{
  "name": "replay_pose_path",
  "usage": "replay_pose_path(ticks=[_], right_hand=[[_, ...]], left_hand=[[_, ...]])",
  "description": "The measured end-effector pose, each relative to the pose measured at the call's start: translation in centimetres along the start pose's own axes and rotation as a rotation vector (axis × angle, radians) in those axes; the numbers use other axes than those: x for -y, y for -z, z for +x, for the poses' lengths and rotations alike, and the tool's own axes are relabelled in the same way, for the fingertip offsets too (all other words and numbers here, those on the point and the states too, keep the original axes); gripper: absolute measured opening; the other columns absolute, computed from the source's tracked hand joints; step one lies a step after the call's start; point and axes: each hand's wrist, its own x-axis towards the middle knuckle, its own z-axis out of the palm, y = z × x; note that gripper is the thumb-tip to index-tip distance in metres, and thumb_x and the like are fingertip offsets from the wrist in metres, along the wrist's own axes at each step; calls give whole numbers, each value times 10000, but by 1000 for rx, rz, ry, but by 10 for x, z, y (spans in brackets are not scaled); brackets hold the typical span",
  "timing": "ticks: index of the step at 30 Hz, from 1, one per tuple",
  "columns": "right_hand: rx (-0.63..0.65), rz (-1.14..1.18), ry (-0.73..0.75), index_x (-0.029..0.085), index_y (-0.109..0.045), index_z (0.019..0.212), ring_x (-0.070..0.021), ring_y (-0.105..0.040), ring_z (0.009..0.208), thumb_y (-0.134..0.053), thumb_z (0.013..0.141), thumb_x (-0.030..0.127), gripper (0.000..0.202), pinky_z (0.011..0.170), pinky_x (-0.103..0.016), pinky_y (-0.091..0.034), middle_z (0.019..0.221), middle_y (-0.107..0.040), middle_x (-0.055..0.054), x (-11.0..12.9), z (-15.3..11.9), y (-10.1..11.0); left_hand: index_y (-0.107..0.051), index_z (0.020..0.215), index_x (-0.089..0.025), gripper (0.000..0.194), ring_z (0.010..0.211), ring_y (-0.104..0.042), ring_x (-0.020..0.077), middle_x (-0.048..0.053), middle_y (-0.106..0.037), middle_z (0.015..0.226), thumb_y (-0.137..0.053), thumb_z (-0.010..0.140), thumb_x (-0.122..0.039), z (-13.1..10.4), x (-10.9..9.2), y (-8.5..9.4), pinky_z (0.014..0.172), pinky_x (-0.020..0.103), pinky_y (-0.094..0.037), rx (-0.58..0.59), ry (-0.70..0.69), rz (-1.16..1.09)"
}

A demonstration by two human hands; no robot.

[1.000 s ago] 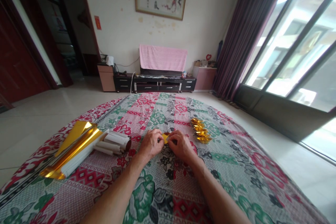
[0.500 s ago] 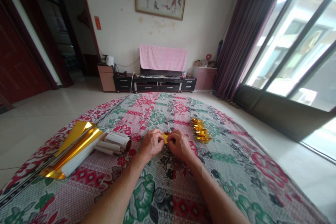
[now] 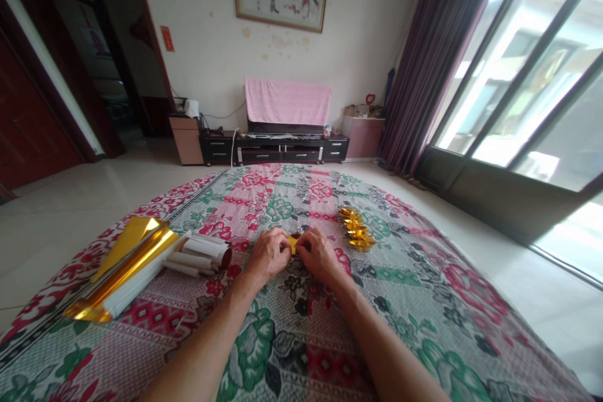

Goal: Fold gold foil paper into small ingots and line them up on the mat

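Between my two hands, low over the patterned cloth (image 3: 400, 301), is a small piece of gold paper (image 3: 293, 244). My left hand (image 3: 272, 252) pinches its left side, and my right hand (image 3: 316, 251) pinches its right side. The fingers hide most of the paper, so its folds cannot be made out. Several folded gold paper pieces (image 3: 356, 229) stand in a row to the right of my right hand.
At the left lie a shiny gold sheet roll (image 3: 136, 270), a flat gold sheet (image 3: 125, 242) and white paper rolls (image 3: 202, 251). Beyond the round table stands a black cabinet (image 3: 268, 154) with a pink cloth (image 3: 288, 100) above it.
The view has shifted slightly, moving everything a little to the left. Both hands still hold the gold paper, with the fingers a little closer in around it.
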Motion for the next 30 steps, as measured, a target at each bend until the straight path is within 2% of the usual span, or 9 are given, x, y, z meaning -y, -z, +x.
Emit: replay_pose_path(ticks=[6,12,18,21,23,26,30], right_hand=[[3,11,-4,173,-599,693,-129,-526,733,-515,754,106,123,679,-219,-395,764,-562,-27,1,0,3],[-31,-27,-22,176,-603,717,-133,-528,739,-591,730,175,18,689,-229,-389,784,-560,-24,3,-2,-1],[-13,-40,-17,175,-593,720,-138,-522,735,-582,718,167,13,682,-235,-387,779,-558,-28,4,-2,0],[-42,-7,-2,173,-592,740,-138,-526,732,-552,713,131,64,684,-234,-394,789,-565,-30,4,-2,3],[-108,22,-17,170,-592,757,-142,-535,754,-515,717,102,111,698,-236,-402,816,-577,-37,3,-2,4],[-181,53,-28,167,-598,859,-163,-546,874,-477,725,80,200,774,-254,-408,938,-600,-61,1,-1,5],[-57,8,50,177,-560,1051,-178,-536,948,-460,755,84,326,840,-280,-389,1026,-612,-65,-1,0,4]], left_hand=[[-618,635,-171,121,910,-567,195,68,-629,922,-549,694,-92,0,-1,1,853,361,-453,-8,-6,11],[-625,648,-165,118,939,-556,198,75,-622,944,-556,686,-77,0,2,-1,876,364,-441,3,-11,-2],[-624,656,-168,126,934,-554,187,67,-617,934,-543,701,-82,-1,2,-1,875,352,-438,11,-14,2],[-628,663,-171,122,925,-553,185,63,-617,929,-543,710,-98,0,2,-1,866,347,-438,16,-16,7],[-629,662,-173,119,914,-555,185,60,-620,919,-546,712,-104,0,2,-1,859,342,-438,12,-26,13],[-628,666,-174,119,891,-555,188,55,-626,898,-545,716,-105,0,1,1,843,341,-439,9,-50,32],[-618,691,-177,115,891,-551,186,46,-627,867,-537,729,-107,-1,1,4,838,336,-439,24,-83,41]])
